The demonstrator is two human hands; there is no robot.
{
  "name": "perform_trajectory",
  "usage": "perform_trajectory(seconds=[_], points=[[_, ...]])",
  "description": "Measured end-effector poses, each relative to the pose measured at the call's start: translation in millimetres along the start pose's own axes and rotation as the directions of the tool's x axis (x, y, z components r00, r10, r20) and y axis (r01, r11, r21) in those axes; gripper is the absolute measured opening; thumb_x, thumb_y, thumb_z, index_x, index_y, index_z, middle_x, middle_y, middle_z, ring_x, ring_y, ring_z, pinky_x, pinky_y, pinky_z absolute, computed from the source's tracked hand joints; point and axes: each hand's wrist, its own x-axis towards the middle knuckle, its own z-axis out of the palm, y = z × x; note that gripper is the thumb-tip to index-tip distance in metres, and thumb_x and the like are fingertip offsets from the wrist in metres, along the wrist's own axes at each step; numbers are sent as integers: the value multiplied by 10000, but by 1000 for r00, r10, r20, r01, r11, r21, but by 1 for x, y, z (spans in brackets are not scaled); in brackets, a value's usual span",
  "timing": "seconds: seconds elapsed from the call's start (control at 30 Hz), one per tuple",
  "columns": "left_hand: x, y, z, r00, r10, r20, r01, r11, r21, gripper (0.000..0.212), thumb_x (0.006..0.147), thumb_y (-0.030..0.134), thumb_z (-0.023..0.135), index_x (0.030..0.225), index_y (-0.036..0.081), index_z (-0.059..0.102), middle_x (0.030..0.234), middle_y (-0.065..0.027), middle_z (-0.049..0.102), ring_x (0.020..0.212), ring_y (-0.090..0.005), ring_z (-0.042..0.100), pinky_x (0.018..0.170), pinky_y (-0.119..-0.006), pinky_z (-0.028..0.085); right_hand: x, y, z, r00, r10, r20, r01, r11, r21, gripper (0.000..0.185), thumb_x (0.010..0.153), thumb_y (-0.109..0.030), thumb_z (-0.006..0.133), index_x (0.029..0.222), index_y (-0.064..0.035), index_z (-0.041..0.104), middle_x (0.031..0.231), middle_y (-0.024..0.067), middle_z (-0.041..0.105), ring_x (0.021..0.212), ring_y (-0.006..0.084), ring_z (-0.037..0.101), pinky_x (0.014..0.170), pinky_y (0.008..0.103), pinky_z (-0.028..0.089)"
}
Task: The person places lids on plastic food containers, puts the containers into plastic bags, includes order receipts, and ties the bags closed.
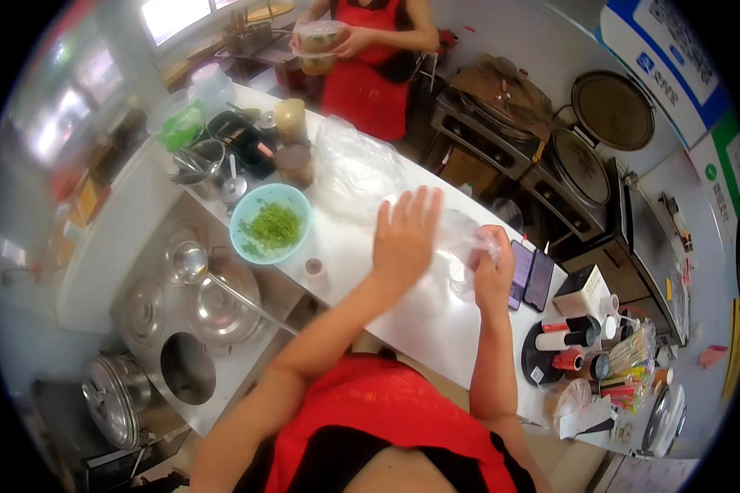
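My left hand (405, 237) is raised over the white counter (425, 333), palm down with its fingers apart, slightly blurred and holding nothing. To its right, my right hand (493, 265) grips a thin clear plastic bag (459, 237), whose body lies between the two hands. Beyond my left hand a larger heap of clear plastic bags (354, 166) rests on the counter. A light blue bowl (270, 224) of chopped green herbs stands to the left, with a small round cup (314, 267) near the counter's front edge.
Two phones (529, 277) lie right of my right hand, near a black cup holder (538, 354) and bundled straws. Jars and a utensil pot (206, 179) crowd the far left. A ladle (222, 280) lies over pot lids below. Across the counter, a co-worker (367, 68) holds stacked lidded containers.
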Motion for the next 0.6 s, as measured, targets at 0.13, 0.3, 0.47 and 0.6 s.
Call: perform_trajectory(seconds=[0.13,0.3,0.47,0.6], points=[[-3,-73,46,970,-235,53,240,964,-117,133,799,8,538,874,53,637,811,-148,676,770,-338,674,672,-436,529,-12,50,-38,923,350,159,-382,876,294,196,902,-153,651,1000,3,582,885,109,635,785,185,605,695,301,465],[0,-106,48,440,-150,885,755,-471,-455,143,969,174,564,1076,86,600,845,-33,601,744,-172,627,626,-296,527,-23,101,-74,889,378,257,-376,925,-58,144,904,-149,651,984,-52,580,918,78,636,829,189,636,671,333,501],[-24,-114,49,486,-71,871,631,-661,-406,252,910,41,534,1153,78,590,881,-53,602,781,-169,616,679,-287,535,-35,106,-87,842,420,338,-453,212,866,115,926,-53,581,1038,-78,589,908,36,609,800,171,606,680,292,520],[-45,-151,73,616,23,787,664,-553,-504,379,855,-30,539,1218,67,595,900,-102,620,823,-226,633,766,-352,552,-26,109,-95,870,329,367,-470,776,420,265,910,-132,630,1170,-80,617,978,65,613,869,193,620,753,325,522]])
